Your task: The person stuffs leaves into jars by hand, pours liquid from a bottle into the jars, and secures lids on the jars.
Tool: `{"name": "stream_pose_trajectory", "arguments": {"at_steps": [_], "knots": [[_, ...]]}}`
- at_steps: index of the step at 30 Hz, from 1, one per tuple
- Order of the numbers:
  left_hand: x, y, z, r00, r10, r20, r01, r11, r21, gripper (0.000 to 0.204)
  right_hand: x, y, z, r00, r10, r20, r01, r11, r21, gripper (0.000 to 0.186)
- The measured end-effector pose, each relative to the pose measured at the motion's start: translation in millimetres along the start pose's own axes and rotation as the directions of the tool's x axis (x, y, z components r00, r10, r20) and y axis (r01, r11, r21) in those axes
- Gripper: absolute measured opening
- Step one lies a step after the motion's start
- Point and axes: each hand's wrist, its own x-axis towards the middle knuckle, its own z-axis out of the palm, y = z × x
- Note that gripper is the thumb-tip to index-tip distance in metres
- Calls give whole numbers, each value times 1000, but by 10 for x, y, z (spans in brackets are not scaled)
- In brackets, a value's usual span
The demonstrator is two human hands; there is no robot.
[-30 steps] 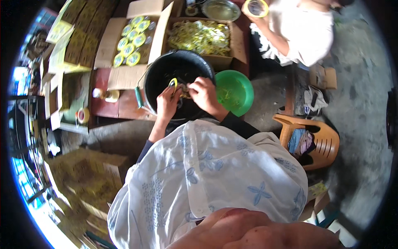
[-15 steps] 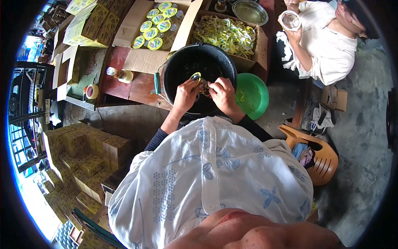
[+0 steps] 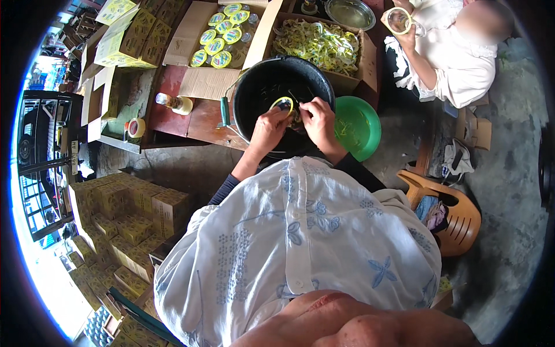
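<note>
My left hand (image 3: 269,130) grips a small cup with a yellow rim (image 3: 283,103) over the black bucket (image 3: 260,78). My right hand (image 3: 319,122) is beside it with fingers pinched at the cup's right side, on something dark that I cannot make out. A green basin (image 3: 358,130) with yellow shreds sits to the right of the bucket. Behind the bucket, an open carton (image 3: 258,40) holds several lidded cups (image 3: 221,58); another carton (image 3: 365,72) is heaped with yellow-green scraps (image 3: 312,46).
A co-worker (image 3: 457,75) at upper right holds a cup (image 3: 399,22). A metal bowl (image 3: 350,14) is at the back, a jar (image 3: 182,104) and tape roll (image 3: 136,128) on the left. An orange chair (image 3: 457,228) stands right, stacked cartons (image 3: 118,222) lower left.
The view has shifted, so the table and my hands appear farther right. My hands stay over the bucket at the cup; the co-worker's cup is held at a different angle.
</note>
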Motion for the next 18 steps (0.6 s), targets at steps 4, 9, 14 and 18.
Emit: {"name": "stream_pose_trajectory", "arguments": {"at_steps": [4,9,14,18], "knots": [[16,-37,-19,999,-12,-53,12,1000,-10,13,28,-112,-82,992,-123,-33,124,992,34,12],[-8,-36,-34,999,37,-13,-37,999,-3,15,-1,-106,-87,980,-191,62,193,981,-21,11],[-10,-79,-32,998,65,16,-64,998,-22,17,-32,-63,-52,983,-160,84,164,985,-43,10],[-13,-117,-28,998,38,42,-38,999,-20,16,-45,-35,-35,989,-101,110,107,993,-41,10]]}}
